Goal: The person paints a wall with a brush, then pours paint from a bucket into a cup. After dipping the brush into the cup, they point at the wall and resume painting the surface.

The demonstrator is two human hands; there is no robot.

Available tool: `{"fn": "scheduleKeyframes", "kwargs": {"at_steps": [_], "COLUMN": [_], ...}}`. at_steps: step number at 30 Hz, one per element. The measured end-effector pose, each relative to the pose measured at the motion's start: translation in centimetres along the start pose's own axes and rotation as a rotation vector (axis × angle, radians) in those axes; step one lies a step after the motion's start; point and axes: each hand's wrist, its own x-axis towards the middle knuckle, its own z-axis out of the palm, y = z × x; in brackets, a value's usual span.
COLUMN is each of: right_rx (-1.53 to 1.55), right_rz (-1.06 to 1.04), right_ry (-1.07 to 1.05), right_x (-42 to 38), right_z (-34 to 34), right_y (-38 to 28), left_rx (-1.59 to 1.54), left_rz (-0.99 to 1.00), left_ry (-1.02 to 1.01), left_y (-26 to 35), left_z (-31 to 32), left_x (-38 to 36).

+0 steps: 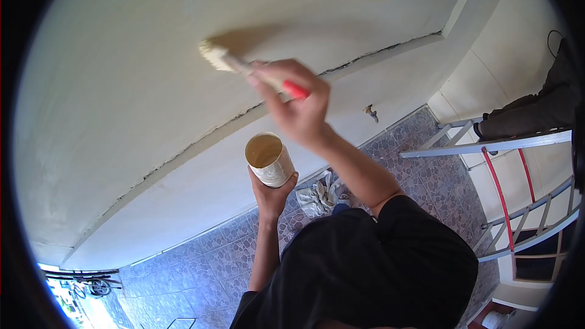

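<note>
My right hand (298, 100) is closed round the handle of a paintbrush (234, 63), whose red handle end shows by the palm. The pale bristles are right at the cream wall (140, 67), above a rough crack that runs along a ledge. Below it, my left hand (270, 194) grips a paint can (274, 164) from underneath and the side. The can is smeared with pale paint, and its open top faces me with a yellowish inside.
A metal ladder (451, 148) with red straps stands at the right, and a person's dark-trousered leg (530, 119) is on it. A tap (370, 113) sticks out of the lower wall. Crumpled plastic (317, 198) lies on the patterned tile floor (207, 268) near my feet.
</note>
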Motion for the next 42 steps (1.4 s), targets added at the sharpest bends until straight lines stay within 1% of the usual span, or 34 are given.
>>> {"fn": "scheduleKeyframes", "kwargs": {"at_steps": [2,4,6,8,9,11,14,16,18,20,23,24,26,27,29,31,33,37,38,40,42], "right_rx": [0.006,0.154,0.211,0.302,0.304,0.341,0.325,0.318,0.239,0.225,0.13,0.127,-0.117,-0.119,-0.402,-0.613,-0.67,-0.731,-0.728,-0.629,-0.547], "right_rz": [0.044,0.214,0.319,0.304,0.305,0.327,0.339,0.34,0.348,0.345,0.29,0.294,0.147,0.15,-0.046,-0.057,-0.055,-0.187,-0.187,-0.251,-0.239], "right_ry": [0.017,0.112,0.178,0.265,0.263,0.339,0.393,0.387,0.435,0.455,0.568,0.562,0.608,0.605,0.539,0.46,0.397,0.257,0.257,0.216,0.174], "right_x": [1.1,2.0,3.5,5.2,5.9,7.1,8.5,9.1,9.6,10.0,10.1,9.9,9.5,9.2,8.4,7.5,6.4,3.8,3.2,1.8,0.4], "right_z": [-3.7,-7.4,-11.8,-15.7,-17.8,-22.0,-27.5,-30.9,-33.5,-35.5,-37.4,-37.3,-35.9,-35.0,-32.5,-28.4,-23.7,-15.7,-13.7,-9.9,-6.4], "right_y": [3.0,5.3,7.4,9.6,10.8,13.0,15.8,17.4,18.4,18.7,18.1,17.6,17.0,17.3,18.0,16.6,14.2,10.4,9.4,7.6,5.6], "left_rx": [0.019,0.002,-0.017,-0.018,-0.018,-0.027,-0.035,-0.05,-0.064,-0.033,-0.066,-0.07,-0.061,-0.069,-0.048,-0.027,-0.025,-0.053,-0.053,-0.051,0.003], "left_rz": [0.03,0.034,0.033,0.036,0.036,0.056,0.049,0.048,0.047,0.073,0.049,0.043,0.04,0.031,0.023,0.02,0.018,-0.01,-0.005,0.001,-0.026], "left_ry": [0.008,-0.006,-0.02,-0.036,-0.033,-0.072,-0.105,-0.111,-0.114,-0.124,-0.15,-0.148,-0.148,-0.147,-0.143,-0.141,-0.113,-0.076,-0.065,-0.051,-0.006], "left_y": [0.3,0.7,1.0,1.2,1.2,0.8,0.4,0.8,1.0,1.0,0.9,0.8,0.6,0.4,0.3,0.3,0.2,-0.3,-0.5,-0.7,-0.9], "left_z": [1.5,3.1,4.8,6.6,7.5,9.4,12.1,13.8,15.1,16.0,16.5,16.5,16.4,16.2,15.6,14.7,13.6,10.5,9.6,7.8,6.1], "left_x": [0.3,0.7,1.1,1.6,1.9,2.5,3.3,3.5,3.7,3.7,3.5,3.4,3.1,3.0,2.6,2.4,1.9,0.6,0.4,-0.2,-0.9]}}
